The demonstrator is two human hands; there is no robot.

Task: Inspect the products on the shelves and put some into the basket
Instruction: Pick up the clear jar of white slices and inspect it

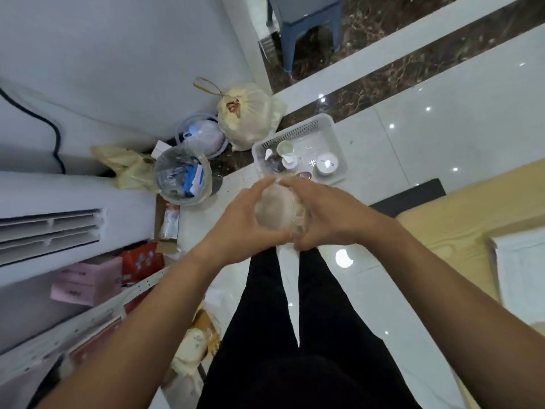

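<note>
1. While we look down through the head view, our left hand (241, 222) and right hand (321, 216) curl around a blurred clear packet (277, 211), fingertips (269, 180) nearly meeting above it.
2. Just beyond those fingertips, we see the white basket (327, 122) on the floor, holding bottles (290, 160) and a jar (327, 163).
</note>
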